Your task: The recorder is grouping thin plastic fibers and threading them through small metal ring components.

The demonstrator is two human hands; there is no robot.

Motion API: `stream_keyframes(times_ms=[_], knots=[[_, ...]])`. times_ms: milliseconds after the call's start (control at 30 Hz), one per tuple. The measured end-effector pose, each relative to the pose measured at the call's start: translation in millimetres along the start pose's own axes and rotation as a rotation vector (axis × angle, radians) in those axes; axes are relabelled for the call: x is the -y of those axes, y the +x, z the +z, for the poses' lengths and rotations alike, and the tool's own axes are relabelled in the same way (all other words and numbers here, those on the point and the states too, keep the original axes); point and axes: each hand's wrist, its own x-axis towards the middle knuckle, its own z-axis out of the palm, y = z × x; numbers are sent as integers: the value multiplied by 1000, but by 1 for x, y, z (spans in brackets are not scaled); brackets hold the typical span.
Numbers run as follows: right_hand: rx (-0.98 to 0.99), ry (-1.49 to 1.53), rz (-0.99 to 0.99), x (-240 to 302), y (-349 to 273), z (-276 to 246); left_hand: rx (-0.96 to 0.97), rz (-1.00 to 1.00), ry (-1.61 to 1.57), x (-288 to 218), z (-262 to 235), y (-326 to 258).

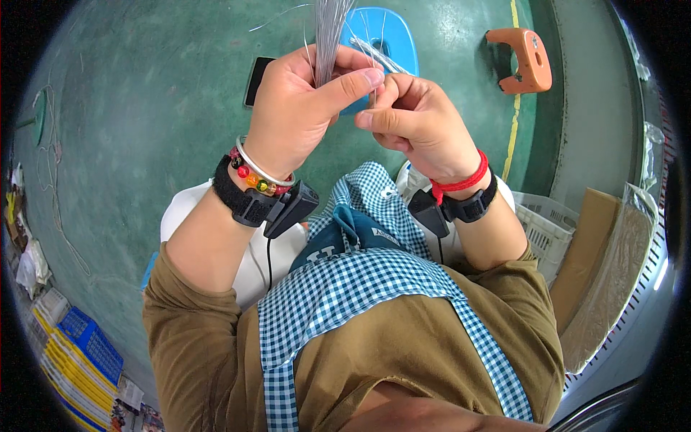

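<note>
A bundle of thin silver wires (328, 39) rises from my left hand (306, 104), whose fingers wrap round its lower part. Several loose strands fan out from the bundle. My right hand (421, 122) is closed in a pinch beside my left thumb, on one or two fine strands; the exact number is hard to make out. The two hands almost touch. Just beyond them stands a blue plastic stool (399, 36), with another bunch of wires (385, 59) lying across its top.
A dark phone (255, 83) lies on the green floor left of the stool. An orange stool (534, 61) stands at the far right by a yellow floor line. White crates (543, 223) and cardboard (586, 252) are at the right, stacked baskets (90, 345) at the lower left.
</note>
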Motion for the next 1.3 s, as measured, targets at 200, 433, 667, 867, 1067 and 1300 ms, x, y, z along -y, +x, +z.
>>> stream_keyframes(times_ms=[200,433,667,867,1067,1300], knots=[[-1,-57,24,12,-3,7,-28,-2,31,1,-2,1],[57,-18,42,7,-1,-6,25,-8,-72,-1,1,2],[84,54,61,5,0,-7,51,-23,-87,-2,0,2],[113,99,66,5,0,-6,62,-18,-98,-1,2,2],[5,21,45,10,-2,3,41,-12,-66,0,-3,3],[52,-7,57,5,0,-1,25,4,-39,-2,1,2]])
